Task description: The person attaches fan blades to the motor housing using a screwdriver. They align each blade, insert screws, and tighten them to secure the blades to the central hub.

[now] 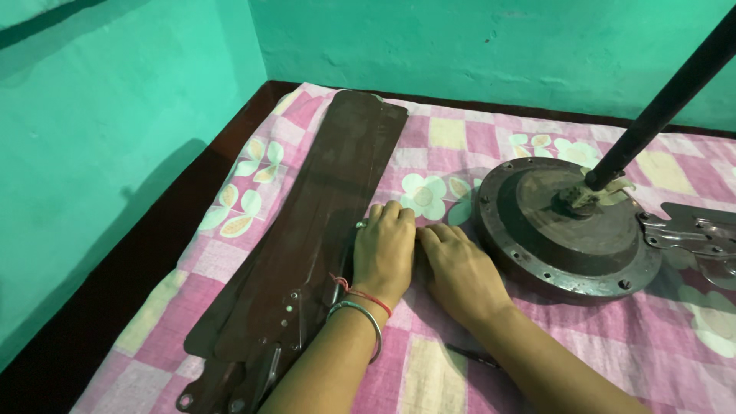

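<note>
The left hand (pixel 383 253) lies flat, fingers spread open, on the right edge of a stack of long brown fan blades (pixel 322 222) that runs from the near left corner toward the far wall on a pink checked cloth (pixel 452 146). The right hand (pixel 458 272) rests open just beside it on the cloth, gripping nothing. The blades look thin, stiff and fairly light, with sharp-looking edges; the bracket ends (pixel 253 368) near the person seem the firmest hold. To the right sits the round fan motor (pixel 563 230), likely heavy, with its dark rod (pixel 667 100).
</note>
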